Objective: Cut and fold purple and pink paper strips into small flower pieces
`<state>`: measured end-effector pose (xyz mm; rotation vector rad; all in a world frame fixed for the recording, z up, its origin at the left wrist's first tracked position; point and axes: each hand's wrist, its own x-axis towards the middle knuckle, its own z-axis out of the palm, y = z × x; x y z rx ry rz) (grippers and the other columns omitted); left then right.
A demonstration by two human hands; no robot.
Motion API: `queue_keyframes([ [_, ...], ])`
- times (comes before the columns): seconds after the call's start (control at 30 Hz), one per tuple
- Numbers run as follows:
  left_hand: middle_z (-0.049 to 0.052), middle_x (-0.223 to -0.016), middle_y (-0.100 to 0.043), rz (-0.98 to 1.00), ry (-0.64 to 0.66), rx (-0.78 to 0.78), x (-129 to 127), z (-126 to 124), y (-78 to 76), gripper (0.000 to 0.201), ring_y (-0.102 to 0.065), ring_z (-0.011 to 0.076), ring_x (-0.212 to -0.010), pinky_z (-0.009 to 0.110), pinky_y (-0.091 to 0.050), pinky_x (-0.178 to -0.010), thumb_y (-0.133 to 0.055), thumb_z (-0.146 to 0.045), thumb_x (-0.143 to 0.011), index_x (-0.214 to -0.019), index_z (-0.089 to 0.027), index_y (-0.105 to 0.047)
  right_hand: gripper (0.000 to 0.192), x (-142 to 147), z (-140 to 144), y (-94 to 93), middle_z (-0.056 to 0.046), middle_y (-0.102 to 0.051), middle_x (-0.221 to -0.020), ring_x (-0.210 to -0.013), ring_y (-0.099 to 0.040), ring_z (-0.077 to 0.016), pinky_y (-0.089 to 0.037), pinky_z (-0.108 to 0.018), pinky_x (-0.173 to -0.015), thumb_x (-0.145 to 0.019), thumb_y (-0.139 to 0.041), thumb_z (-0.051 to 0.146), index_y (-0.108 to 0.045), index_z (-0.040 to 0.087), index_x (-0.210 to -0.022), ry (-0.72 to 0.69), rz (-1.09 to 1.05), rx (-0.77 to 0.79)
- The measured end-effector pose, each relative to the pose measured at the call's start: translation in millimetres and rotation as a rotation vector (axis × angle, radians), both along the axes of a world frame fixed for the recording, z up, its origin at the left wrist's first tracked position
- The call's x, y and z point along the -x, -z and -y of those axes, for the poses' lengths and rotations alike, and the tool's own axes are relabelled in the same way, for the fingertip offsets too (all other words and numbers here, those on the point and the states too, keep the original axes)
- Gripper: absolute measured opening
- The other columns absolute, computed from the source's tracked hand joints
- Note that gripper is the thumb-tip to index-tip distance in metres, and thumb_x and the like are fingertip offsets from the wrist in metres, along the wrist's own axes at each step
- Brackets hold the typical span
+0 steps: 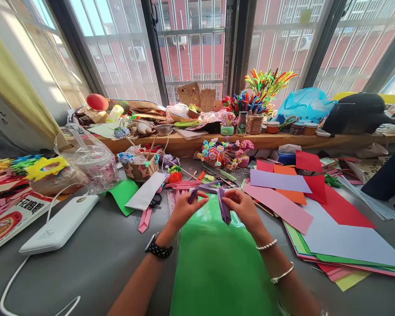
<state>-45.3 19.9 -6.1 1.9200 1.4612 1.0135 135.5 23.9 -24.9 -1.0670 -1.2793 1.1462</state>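
Note:
My right hand (242, 207) pinches a folded purple paper strip (224, 210) between thumb and fingers, its pointed lower end hanging down. My left hand (184, 210), with a black dotted watch strap at the wrist, is closed on a small piece of purple paper (193, 195), mostly covered by the fingers. I cannot tell whether the two purple parts are joined. Both hands are above a glossy green mat (217, 263) on the grey table. Just left of the left hand lie a folded white paper (146, 192) and a pink folded paper strip (145, 219).
Stacked coloured paper (352, 243) covers the right side, with a lavender strip (279, 181) on top. A white power bank (59, 224) with a cable lies left. Behind are a flower-filled basket (140, 169), crocheted flowers (213, 153) and a crowded window ledge (184, 142).

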Motion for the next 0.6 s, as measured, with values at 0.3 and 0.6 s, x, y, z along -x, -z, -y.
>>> queue_keyframes([
  [0.3,0.011,-0.085,-0.067,-0.82,-0.244,-0.008,47.5,-59.5,-8.3,0.026,-0.058,0.0257,-0.081,0.028,-0.039,-0.062,-0.049,-0.03,-0.074,-0.093,-0.019,-0.063,0.016,-0.7,-3.0,13.3,-0.002,-0.064,-0.063,-0.059,-0.059,-0.0181,-0.043,-0.029,-0.058,-0.064,-0.059,0.016,-0.058,0.02,-0.08,0.104,0.482,-0.108],
  [0.6,0.015,-0.083,-0.067,-0.918,-0.194,0.0,63.0,-69.4,-17.4,0.018,-0.059,0.0272,-0.077,0.029,-0.038,-0.058,-0.054,-0.024,-0.069,-0.081,-0.014,-0.064,0.016,-0.2,-0.4,11.5,-0.002,-0.065,-0.066,-0.062,-0.06,-0.0187,-0.042,-0.028,-0.059,-0.068,-0.056,0.014,-0.056,0.021,-0.082,0.084,0.588,-0.139],
])
